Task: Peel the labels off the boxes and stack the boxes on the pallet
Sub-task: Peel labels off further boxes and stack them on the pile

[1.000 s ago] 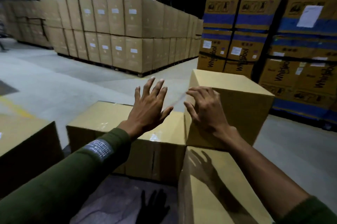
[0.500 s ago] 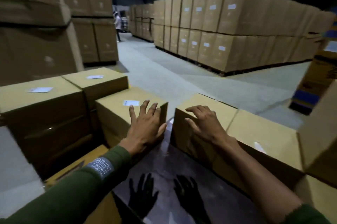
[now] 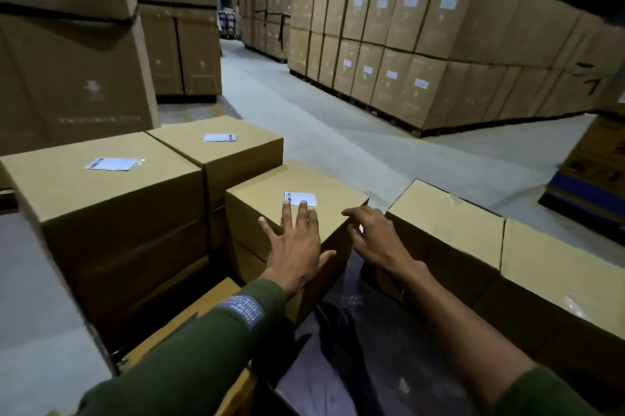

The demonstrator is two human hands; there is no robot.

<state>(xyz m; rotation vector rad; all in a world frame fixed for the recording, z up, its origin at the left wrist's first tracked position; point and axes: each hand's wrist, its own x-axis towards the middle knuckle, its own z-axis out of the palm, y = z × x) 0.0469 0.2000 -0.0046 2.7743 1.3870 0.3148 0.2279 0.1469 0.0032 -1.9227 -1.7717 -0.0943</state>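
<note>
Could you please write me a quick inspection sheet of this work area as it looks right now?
Surface: dark sheet between the boxes, with the hands' shadows on it.
Job's things: middle box with a label on top; left box and rear box each carry a label too; right boxes show no label on top.
Clutter: nothing seen.
Hands: left hand spread flat over the middle box, fingertips at its label; right hand loosely curled at that box's right corner, holding nothing.
Cables: nothing seen.
Surroundings: grey floor; tall palletised box stacks behind and to the left.
</note>
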